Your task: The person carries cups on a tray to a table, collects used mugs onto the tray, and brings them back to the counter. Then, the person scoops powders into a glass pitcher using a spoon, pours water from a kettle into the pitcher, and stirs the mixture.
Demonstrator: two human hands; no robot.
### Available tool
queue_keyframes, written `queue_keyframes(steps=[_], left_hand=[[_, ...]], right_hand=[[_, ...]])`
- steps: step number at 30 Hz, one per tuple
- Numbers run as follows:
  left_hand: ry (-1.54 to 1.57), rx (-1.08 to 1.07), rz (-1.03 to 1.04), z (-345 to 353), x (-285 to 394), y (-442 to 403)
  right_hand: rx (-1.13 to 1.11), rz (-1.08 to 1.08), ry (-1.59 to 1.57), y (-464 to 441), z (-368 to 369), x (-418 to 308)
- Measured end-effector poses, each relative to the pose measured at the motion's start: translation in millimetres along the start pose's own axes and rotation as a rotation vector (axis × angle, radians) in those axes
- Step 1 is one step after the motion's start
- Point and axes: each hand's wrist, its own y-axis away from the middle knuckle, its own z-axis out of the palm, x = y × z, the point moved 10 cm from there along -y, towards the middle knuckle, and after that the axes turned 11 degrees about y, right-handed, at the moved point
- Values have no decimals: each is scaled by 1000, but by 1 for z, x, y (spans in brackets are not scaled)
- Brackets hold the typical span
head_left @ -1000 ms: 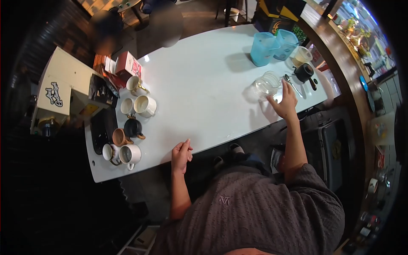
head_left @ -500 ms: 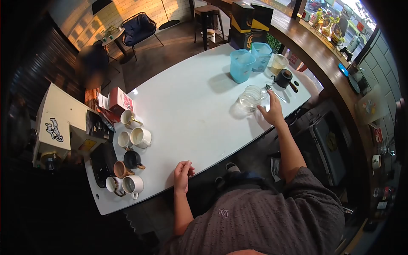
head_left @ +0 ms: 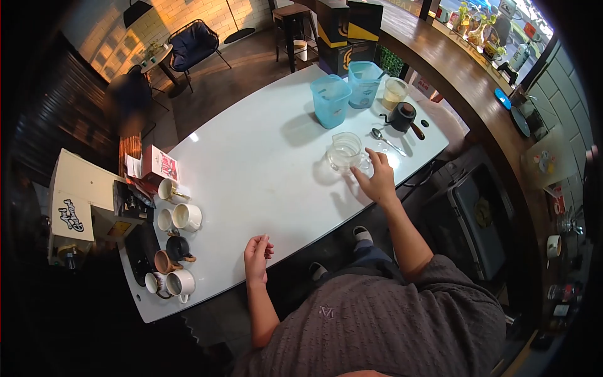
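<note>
A clear glass jug [head_left: 345, 149] stands upright on the white table [head_left: 251, 169]. My right hand [head_left: 378, 179] is beside the jug's handle, with thumb and fingers apart; whether a fingertip touches the glass I cannot tell. Over the table's near edge, my left hand [head_left: 257, 254] is loosely curled with its fingers together, and nothing shows in it. Beyond the jug lie a metal spoon [head_left: 388, 142] and a small black kettle [head_left: 402, 117] with a wooden handle.
Two blue plastic pitchers [head_left: 331, 103] and a clear tub [head_left: 394, 93] stand toward the far end, near black boxes [head_left: 348, 38]. Several mugs [head_left: 186, 217] line the left end beside a red and white box [head_left: 160, 164]. A dark bin [head_left: 465, 217] is below, right of the table.
The view has shifted, so the table's things appear further left. The glass jug sits turned differently, its rim now clearer. My right hand stays beside it; my left remains curled.
</note>
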Motion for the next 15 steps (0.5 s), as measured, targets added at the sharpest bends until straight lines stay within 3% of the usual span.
queue_keyframes(steps=[9, 15], left_hand=[[-64, -9, -3, 155, -24, -27], [-144, -395, -185, 308, -67, -27]], right_hand=[[-4, -195, -381, -67, -78, 57], [75, -125, -401, -116, -131, 137]])
